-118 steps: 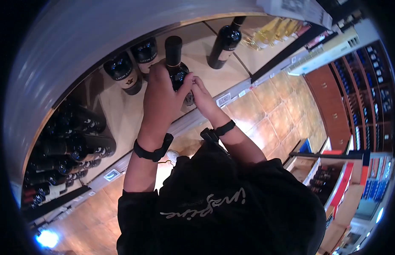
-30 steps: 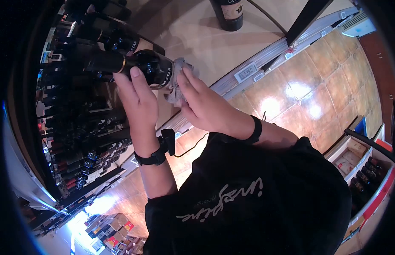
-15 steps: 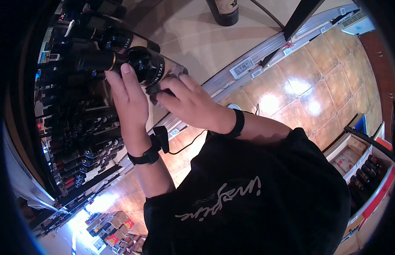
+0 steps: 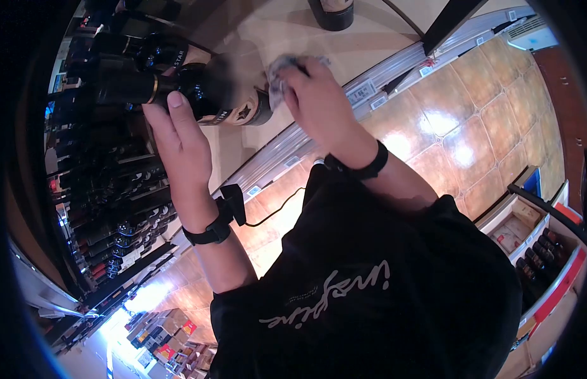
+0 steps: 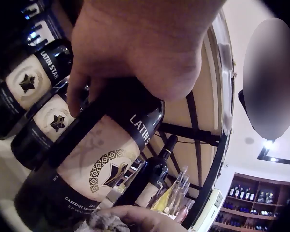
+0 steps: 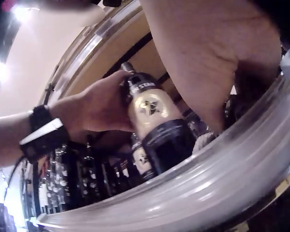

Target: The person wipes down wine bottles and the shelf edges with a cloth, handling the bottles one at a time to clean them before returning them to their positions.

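My left hand grips a dark wine bottle around its neck and shoulder. The bottle is tilted over in the head view, with its cream star label showing "LATIN" and "CABERNET" lettering in the left wrist view. In my right hand is a crumpled grey cloth, just off the base end of the bottle. The right wrist view shows the cloth beside the dark lower part of the bottle. Part of the bottle's neck is hidden by my left hand in the left wrist view.
Matching bottles stand close behind the held one. Another bottle stands farther along the shelf. A price tag sits on the shelf's front edge. Many dark bottles crowd the left side.
My right hand with the cloth has moved from the bottle's near side to beyond its base end. My left hand keeps its grip and has shifted slightly left with the bottle.
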`<action>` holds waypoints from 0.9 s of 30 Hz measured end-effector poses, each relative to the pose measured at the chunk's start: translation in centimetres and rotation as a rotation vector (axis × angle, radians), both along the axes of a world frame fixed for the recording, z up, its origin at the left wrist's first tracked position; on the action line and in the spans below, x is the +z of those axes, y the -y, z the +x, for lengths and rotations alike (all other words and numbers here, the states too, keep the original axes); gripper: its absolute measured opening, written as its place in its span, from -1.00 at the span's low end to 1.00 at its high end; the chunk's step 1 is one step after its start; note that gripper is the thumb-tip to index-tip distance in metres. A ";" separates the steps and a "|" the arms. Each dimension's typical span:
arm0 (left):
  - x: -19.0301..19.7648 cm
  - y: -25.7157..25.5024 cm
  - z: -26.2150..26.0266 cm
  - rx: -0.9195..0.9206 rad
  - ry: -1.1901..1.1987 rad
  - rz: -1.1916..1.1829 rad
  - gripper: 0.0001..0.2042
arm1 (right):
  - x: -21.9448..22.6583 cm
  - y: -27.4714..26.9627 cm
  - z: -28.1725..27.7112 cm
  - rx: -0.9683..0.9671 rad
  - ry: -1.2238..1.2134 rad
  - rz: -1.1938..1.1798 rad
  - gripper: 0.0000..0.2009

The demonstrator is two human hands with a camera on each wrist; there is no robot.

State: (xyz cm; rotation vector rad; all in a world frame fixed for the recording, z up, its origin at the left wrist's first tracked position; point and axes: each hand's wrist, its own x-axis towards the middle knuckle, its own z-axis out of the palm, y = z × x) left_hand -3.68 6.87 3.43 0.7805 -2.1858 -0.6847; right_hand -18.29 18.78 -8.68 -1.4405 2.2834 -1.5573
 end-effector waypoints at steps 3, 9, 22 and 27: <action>0.1 -0.1 0.0 -0.019 0.027 -0.037 -0.58 | 0.0 1.1 -0.8 0.047 0.022 -0.024 -0.68; -0.2 0.4 0.0 -0.038 -0.008 -0.079 -0.56 | 0.4 0.6 1.4 0.169 0.029 0.100 -0.71; 0.2 0.0 0.2 -0.028 0.037 -0.015 -0.56 | 1.8 -2.5 1.2 0.365 0.186 0.108 -0.70; 0.7 -1.1 -0.6 -0.030 -0.060 0.048 -0.51 | 3.4 -3.5 -0.1 0.433 0.538 0.013 -0.66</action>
